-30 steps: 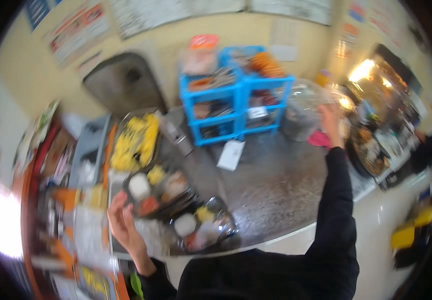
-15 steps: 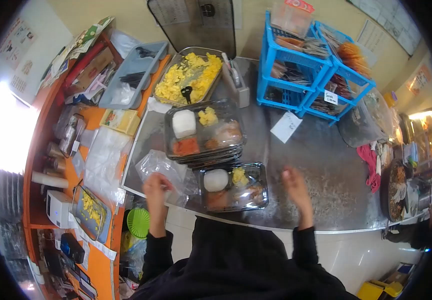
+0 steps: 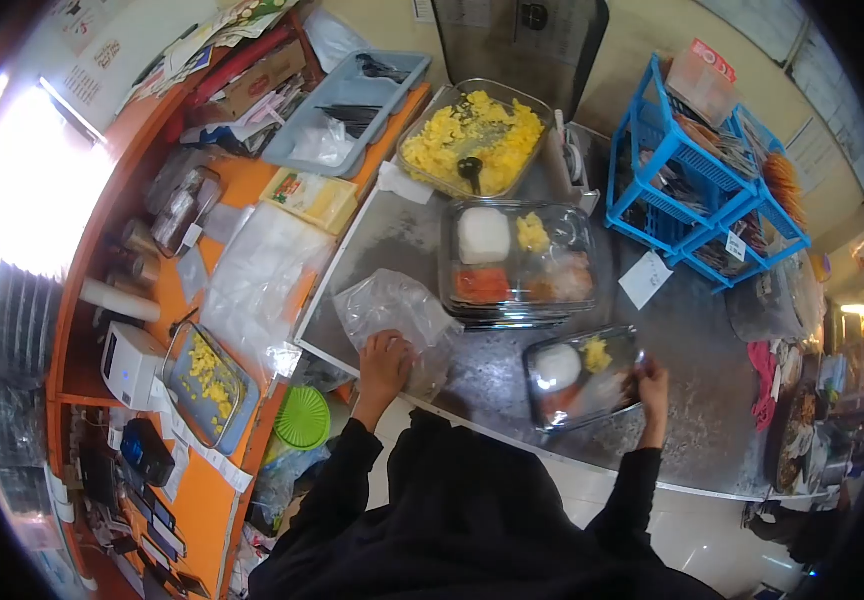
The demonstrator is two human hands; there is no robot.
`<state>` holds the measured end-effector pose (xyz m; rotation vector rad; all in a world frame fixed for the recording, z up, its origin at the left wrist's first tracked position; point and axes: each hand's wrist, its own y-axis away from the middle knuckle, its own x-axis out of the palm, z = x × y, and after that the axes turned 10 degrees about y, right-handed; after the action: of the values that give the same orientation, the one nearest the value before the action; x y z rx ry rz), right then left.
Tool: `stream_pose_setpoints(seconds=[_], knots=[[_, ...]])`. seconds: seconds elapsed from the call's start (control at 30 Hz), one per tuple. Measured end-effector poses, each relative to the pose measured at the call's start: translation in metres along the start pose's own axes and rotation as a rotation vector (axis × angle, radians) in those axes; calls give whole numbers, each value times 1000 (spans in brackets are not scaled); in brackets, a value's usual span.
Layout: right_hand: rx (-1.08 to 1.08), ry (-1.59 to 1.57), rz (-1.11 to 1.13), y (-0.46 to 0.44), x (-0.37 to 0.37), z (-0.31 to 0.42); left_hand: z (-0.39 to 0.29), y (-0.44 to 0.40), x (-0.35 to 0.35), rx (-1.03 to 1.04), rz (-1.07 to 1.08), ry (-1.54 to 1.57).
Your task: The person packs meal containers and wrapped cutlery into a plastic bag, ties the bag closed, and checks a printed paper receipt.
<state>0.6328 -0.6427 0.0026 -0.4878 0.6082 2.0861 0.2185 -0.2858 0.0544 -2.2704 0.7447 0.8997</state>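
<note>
Plastic tray [image 3: 590, 413], just one, pinched in right fingers [image 3: 653, 374]; one bag [image 3: 392, 300] under left fingers [image 3: 388, 345], grip unclear.

A dark meal tray [image 3: 533, 382], its white mound, yellow crumbles and reddish portion showing (the contents at lower right blur), sits askew with its right edge held in the right grip [image 3: 653, 392]; a crumpled clear plastic bag [image 3: 388, 300] spreads under and ahead of the left grip [image 3: 385, 363].

- Blown-out white glare between nine and ten o'clock
- Warm lamp [image 3: 857, 309] at three o'clock
- Sheen on the counter [image 3: 697, 425]
- Tray [image 3: 592, 415] and right hand [image 3: 655, 392] slightly blurred, four o'clock
- Fisheye bending, black corners
</note>
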Motion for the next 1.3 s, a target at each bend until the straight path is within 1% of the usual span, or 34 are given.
stream_pose_setpoints(seconds=[0.03, 0.07, 0.1, 0.13, 0.17, 0.2, 0.23, 0.3, 0.37, 0.4, 0.43, 0.47, 0.5, 0.53, 0.57, 0.6, 0.63, 0.73, 0.77, 0.83, 0.9, 0.93, 1.0, 1.03, 1.07, 1.1, 1.13, 1.17, 1.2, 1.27, 1.3], knots=[[-91, 138, -96, -1, -5, 14, 12, -2, -1, 10, 2, 79], [-14, 593, -271, 5, -6, 27, 25, -1, -5, 13, -5, 151], [44, 1040, -444, 17, -8, 63, 31, 0, -12, -82, 11, 320], [-107, 1186, -443, 29, -20, 70, 34, -2, -18, -179, 3, 475], [-483, 948, -510, 20, -34, 53, 38, -5, -29, -271, -31, 621], [-138, 222, -325, 53, -13, 146, 32, -8, -51, -254, -65, 546], [-327, 128, -167, 77, 0, 203, 20, -13, -74, -240, -94, 461], [-436, -65, 246, 120, 41, 282, 11, -15, -95, -214, -304, 272], [-680, -380, 562, 152, 123, 340, -1, -19, -126, -175, -275, 369], [-782, -108, 446, 180, 158, 390, -11, -19, -147, -136, -259, 403], [-1063, -3, 336, 193, 187, 419, -24, -17, -165, -98, -240, 440], [-1159, 21, 364, 193, 214, 427, -36, -16, -185, -59, -224, 474], [-1260, 43, 393, 193, 245, 435, -47, -13, -209, -14, -256, 462], [-1289, 51, 491, 193, 267, 443, -57, -8, -237, 29, -287, 448], [-1312, 60, 592, 193, 288, 451, -63, 3, -258, 15, -315, 416], [-1255, 65, 761, 184, 303, 456, -68, 13, -279, 0, -343, 384], [-1188, 76, 923, 180, 315, 464, -71, 26, -296, -68, -368, 339], [-1540, 242, 682, 191, 315, 508, -59, 71, -331, -270, -371, 121], [-1609, 148, 710, 192, 318, 519, -50, 87, -337, -339, -358, 39], [-1735, -35, 766, 190, 323, 537, -33, 116, -345, -371, -277, 134], [-1551, 28, 1033, 185, 324, 546, -32, 128, -359, -368, -196, 281], [-1448, 65, 1162, 182, 327, 548, -27, 133, -363, -448, -206, 516], [-1231, -89, 1404, 177, 338, 544, -16, 144, -364, -594, -227, 996], [-1114, -163, 1521, 178, 343, 545, -19, 145, -364, -423, -326, 1213], [-997, -144, 1504, 183, 342, 550, -3, 143, -346, -406, -577, 967], [-880, -123, 1484, 191, 337, 558, 27, 136, -312, -386, -814, 706], [-762, -99, 1461, 196, 336, 562, 33, 124, -300, -312, -878, 872], [-779, -90, 1419, 194, 342, 562, 40, 112, -289, -229, -938, 1036], [-797, -79, 1373, 185, 350, 558, 25, 93, -289, -57, -775, 1622], [-825, -59, 1274, 163, 365, 553, 30, 83, -292, 81, -443, 2109], [-827, -30, 1233, 150, 370, 548, 41, 88, -284, 9, -378, 2049]])
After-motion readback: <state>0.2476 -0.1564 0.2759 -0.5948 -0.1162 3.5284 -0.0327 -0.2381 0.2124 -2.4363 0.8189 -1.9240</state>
